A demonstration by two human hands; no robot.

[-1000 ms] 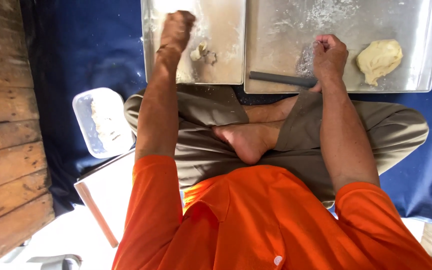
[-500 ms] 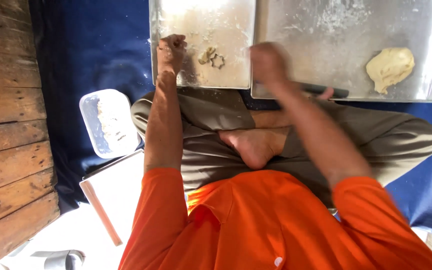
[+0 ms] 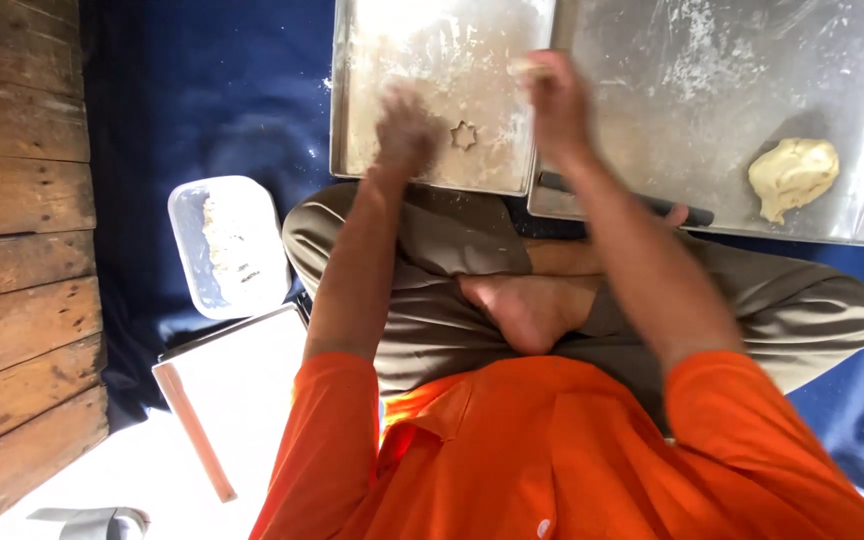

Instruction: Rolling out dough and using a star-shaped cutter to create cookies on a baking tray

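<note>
My left hand (image 3: 407,130) is blurred and curled over the floured left metal tray (image 3: 372,60), just left of a small star-shaped dough piece (image 3: 464,135). My right hand (image 3: 557,105) hovers over the seam between the two trays, with its fingers pinched on a small pale bit of dough (image 3: 527,68). A lump of yellowish dough (image 3: 792,177) lies near the front right corner of the right metal tray (image 3: 712,110). A dark rod (image 3: 642,203) lies along that tray's near edge.
I sit cross-legged on a blue cloth (image 3: 202,110), with my knees under the trays' near edges. A white rectangular container (image 3: 227,245) holding crumbs sits to my left. Beside it is a white board (image 3: 252,380) with a wooden stick (image 3: 197,430). Wooden planks (image 3: 17,250) run along the left.
My right hand swung left from the right tray to the seam between the trays. My left hand shifted slightly on the left tray. The dough scraps there gave way to a star shape.
</note>
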